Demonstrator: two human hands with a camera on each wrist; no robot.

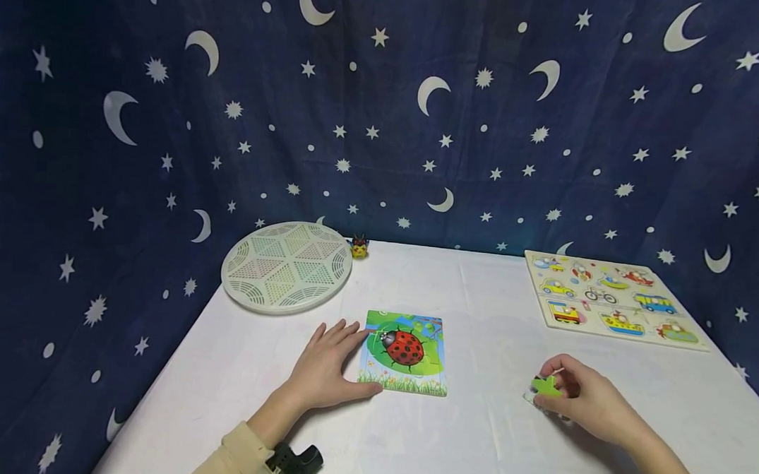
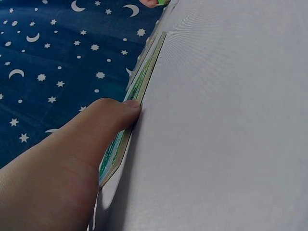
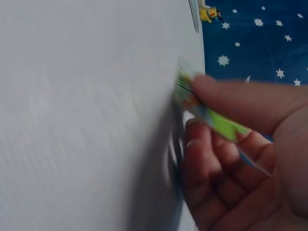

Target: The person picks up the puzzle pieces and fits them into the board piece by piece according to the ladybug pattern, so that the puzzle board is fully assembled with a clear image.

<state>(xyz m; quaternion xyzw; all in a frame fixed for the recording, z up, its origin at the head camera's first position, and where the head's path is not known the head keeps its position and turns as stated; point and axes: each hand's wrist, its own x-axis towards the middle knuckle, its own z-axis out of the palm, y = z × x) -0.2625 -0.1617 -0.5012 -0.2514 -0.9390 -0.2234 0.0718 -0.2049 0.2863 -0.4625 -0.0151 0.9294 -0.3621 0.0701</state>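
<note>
A square ladybug jigsaw puzzle (image 1: 405, 350) lies flat on the table, its picture a red spotted ladybug on green with a flowered grass strip along the near side. My left hand (image 1: 328, 368) rests at its left side with fingers stretched out. The left thumb (image 2: 122, 113) lies on the near edge, and the index fingertip is at the left edge. Over to the right, my right hand (image 1: 591, 398) pinches a green puzzle piece (image 1: 546, 387) between thumb and fingers, low over the table. Blurred flower and grass print shows on the piece in the right wrist view.
A round pale perforated board (image 1: 287, 268) lies at the back left, with a small yellow toy figure (image 1: 359, 247) beside it. At the back right is a wooden vehicle puzzle board (image 1: 612, 298). A dark star-and-moon curtain (image 1: 392, 96) hangs behind the white table (image 1: 479, 291).
</note>
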